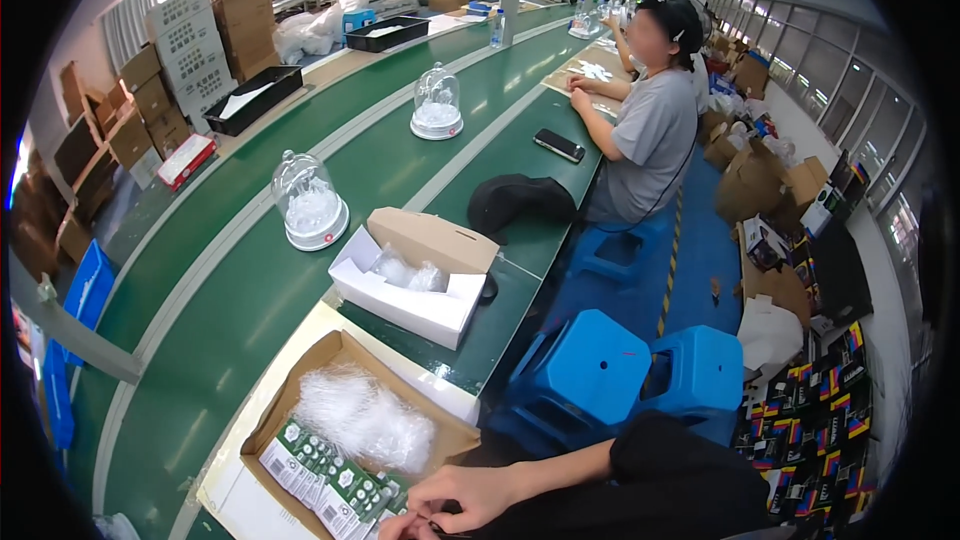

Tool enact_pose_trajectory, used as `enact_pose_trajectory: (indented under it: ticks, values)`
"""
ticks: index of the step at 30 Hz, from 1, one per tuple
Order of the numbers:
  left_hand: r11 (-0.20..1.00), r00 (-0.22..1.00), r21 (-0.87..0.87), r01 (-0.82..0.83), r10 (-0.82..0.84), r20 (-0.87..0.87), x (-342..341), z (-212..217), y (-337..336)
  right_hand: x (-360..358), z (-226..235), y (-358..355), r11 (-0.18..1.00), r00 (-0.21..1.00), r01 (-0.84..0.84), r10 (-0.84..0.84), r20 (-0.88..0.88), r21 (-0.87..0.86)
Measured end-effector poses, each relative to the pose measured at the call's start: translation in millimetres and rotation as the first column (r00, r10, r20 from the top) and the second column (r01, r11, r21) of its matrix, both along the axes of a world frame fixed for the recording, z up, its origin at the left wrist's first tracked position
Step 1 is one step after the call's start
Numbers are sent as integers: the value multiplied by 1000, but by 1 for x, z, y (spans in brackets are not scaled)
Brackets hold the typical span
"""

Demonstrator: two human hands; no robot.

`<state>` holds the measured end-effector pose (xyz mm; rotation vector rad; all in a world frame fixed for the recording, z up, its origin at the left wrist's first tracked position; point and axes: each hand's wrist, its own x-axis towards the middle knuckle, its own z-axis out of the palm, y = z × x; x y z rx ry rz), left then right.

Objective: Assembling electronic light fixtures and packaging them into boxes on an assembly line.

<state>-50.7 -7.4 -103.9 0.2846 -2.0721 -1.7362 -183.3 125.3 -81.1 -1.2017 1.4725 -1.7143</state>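
My right hand [467, 496] comes in from the right at the lower edge, fingers bent and pinched together. Only some fingers of my left hand [398, 528] show there, meeting the right fingertips. Whatever lies between them is too small and too cut off to make out. Just beyond my hands is a shallow open cardboard box [262, 432]. It holds a bundle of thin clear plastic strands [365, 415] and several green-and-white printed packs [325, 480]. Farther on, an open white carton [400, 308] contains clear plastic-wrapped pieces [410, 270].
Two clear domes on white bases [312, 205] [437, 105] stand on the green conveyor [230, 320]. A black cap-like item [520, 202] and a phone [558, 145] lie on the bench. A co-worker [650, 120] sits beyond. Blue stools [590, 365] stand at right, near stacked dark boxes [820, 420].
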Motion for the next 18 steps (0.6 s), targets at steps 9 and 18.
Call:
enact_pose_trajectory:
  ticks: [9,18]
  values:
    - [967,996,-249,49,-65,-56,-9,9,-2,0,-3,4,999,997,-33,32,65,14]
    - [960,995,-269,76,-89,-35,-12,30,9,-5,-2,10,996,993,-85,87,74,-24]
